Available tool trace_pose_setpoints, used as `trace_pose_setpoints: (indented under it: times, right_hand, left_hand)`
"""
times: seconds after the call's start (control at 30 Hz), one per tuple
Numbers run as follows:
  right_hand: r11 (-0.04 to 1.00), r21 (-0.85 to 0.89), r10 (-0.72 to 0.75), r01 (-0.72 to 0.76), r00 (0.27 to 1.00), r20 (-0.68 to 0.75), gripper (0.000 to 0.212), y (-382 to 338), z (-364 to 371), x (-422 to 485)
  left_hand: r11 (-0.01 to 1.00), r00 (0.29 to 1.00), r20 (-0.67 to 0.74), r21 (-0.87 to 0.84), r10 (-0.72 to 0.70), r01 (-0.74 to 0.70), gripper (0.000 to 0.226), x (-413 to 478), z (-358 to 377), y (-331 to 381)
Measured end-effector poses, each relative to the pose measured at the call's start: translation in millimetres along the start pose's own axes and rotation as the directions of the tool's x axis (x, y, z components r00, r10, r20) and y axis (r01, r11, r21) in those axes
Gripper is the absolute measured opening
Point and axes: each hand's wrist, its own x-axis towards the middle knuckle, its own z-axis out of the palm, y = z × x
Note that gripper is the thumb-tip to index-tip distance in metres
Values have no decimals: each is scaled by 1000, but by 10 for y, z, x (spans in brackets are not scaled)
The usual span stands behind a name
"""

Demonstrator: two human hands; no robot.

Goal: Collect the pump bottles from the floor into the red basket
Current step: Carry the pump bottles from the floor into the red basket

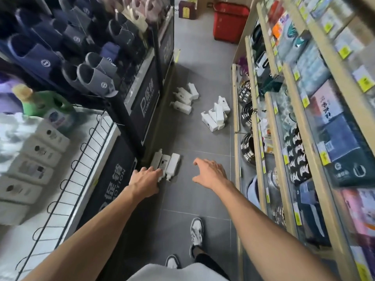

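Reaching left hand (145, 178), fingers (156, 171) extended, touching three white rectangular plastic pump bottles (172, 163) lying on the grey tiled floor (192, 195), long axes up-aisle; right hand (211, 172) spread, empty, just right; red plastic basket (229, 27) far ahead.

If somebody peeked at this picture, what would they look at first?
Probably the two bare arms stretching down the aisle: the left hand is at three white pump bottles lying by the black display, while the right hand hangs open above the grey floor. Next come more white bottles scattered further along, and the red basket at the far end.
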Motion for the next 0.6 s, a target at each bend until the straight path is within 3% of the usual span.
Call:
trace_pose_setpoints:
  times: [0.37,0.6]
  right_hand:
    - [996,-32,-82,84,996,45,53,395,-510,1147]
    - [983,-100,-146,156,984,104,53,277,-571,1759]
  left_hand:
    - [994,994,-1,-11,-111,110,59,822,-512,52]
    - [984,985,47,-46,-169,171,58,1183,-559,-161]
